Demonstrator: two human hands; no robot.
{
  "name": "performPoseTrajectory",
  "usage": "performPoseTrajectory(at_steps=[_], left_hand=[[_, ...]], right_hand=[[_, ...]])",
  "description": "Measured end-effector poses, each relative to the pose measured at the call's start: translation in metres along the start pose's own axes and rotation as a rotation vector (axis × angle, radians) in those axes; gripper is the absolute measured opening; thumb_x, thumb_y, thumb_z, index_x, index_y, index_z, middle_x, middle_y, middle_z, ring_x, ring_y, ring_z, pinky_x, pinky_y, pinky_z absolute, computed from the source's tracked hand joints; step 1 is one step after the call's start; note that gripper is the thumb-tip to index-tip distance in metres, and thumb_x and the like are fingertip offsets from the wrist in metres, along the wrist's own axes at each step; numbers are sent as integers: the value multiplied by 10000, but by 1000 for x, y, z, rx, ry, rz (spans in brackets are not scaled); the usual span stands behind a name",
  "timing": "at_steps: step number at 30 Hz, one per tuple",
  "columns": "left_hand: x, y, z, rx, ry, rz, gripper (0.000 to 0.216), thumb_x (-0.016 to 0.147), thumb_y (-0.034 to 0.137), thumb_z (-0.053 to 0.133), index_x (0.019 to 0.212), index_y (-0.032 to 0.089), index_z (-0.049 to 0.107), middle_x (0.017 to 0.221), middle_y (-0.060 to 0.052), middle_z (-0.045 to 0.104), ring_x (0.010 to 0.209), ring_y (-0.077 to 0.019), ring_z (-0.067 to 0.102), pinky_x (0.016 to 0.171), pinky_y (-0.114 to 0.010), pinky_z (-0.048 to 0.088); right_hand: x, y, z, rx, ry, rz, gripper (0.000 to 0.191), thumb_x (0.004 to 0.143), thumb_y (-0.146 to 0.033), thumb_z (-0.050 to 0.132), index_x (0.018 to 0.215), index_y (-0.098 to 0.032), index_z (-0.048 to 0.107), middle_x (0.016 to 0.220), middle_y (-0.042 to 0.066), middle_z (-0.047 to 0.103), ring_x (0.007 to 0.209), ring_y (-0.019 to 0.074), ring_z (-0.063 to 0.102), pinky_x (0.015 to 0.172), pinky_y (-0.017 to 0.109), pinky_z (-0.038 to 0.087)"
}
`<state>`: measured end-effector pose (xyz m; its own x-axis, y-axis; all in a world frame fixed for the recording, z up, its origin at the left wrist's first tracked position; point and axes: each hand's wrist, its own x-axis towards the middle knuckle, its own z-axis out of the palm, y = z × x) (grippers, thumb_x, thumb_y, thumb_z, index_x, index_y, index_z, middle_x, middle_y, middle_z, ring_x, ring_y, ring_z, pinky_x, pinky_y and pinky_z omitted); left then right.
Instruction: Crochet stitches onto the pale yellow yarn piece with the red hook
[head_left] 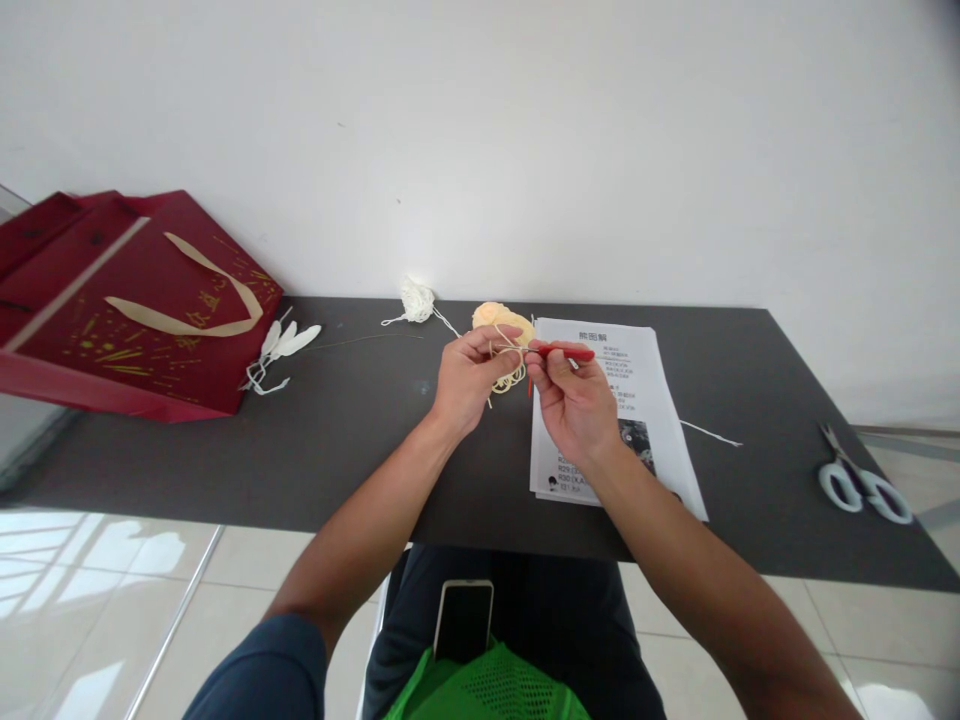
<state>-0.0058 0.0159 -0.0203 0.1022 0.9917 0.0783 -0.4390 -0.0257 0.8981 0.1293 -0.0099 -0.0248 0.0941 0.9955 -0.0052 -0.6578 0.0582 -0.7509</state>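
Note:
My right hand (pixel 576 400) grips a crochet hook (pixel 566 353) by its red handle, the thin metal shaft pointing left. Facing it, my left hand (pixel 474 375) is closed in a pinch on pale yellow yarn (pixel 510 380), and a strand runs up over its fingers. The hook's tip meets the yarn between the two hands; the exact stitch is too small to make out. Just behind them lies a pale yellow yarn ball (pixel 504 318). Printed sheets (pixel 660 400) lie under my right hand, partly covered by it.
A white yarn ball (pixel 417 299) sits near the wall. White crocheted pieces (pixel 289 343) lie beside a dark red gift bag (pixel 150 300) at left. Scissors (pixel 859 480) rest near the right end of the dark table (pixel 360 440). A phone (pixel 463 620) is on my lap.

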Motion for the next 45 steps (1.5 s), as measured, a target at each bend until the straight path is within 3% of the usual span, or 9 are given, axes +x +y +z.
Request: performPoseTrajectory(at_steps=[4,8,14,21,45], left_hand=[[1,-1,1,-10,7,7,611,716,193,850,1302,228,680,817,27,760,726,-91,684,775,-242,514],[1,-3,2,-4,25,33,728,723,180,848,1406,233,604,826,37,767,702,-70,659,753,-221,506],[-1,-4,4,63,46,61,637,754,185,820,1361,229,632,835,30,761,726,-81,666,780,-239,515],[-4,-2,8,97,96,87,541,729,156,786,1255,210,675,794,36,701,676,-78,619,672,-220,475],[-6,-1,8,108,85,85,605,733,145,777,1316,215,630,817,34,677,699,-89,626,673,-221,485]], right_hand=[[-3,3,5,13,11,-33,140,829,-293,837,917,-221,755,967,-15,833,816,76,788,793,145,662],[-5,3,7,-13,34,-45,172,808,-322,852,910,-235,744,978,-23,831,819,90,790,797,180,675],[-4,4,7,-22,34,-73,154,832,-315,831,926,-247,730,970,-23,827,805,92,785,786,194,675],[-5,5,6,-33,22,-96,173,832,-319,830,936,-245,714,971,-19,824,801,111,789,796,236,682],[-5,7,7,-68,24,-113,173,831,-316,827,951,-260,716,913,-35,815,740,116,761,782,282,677]])
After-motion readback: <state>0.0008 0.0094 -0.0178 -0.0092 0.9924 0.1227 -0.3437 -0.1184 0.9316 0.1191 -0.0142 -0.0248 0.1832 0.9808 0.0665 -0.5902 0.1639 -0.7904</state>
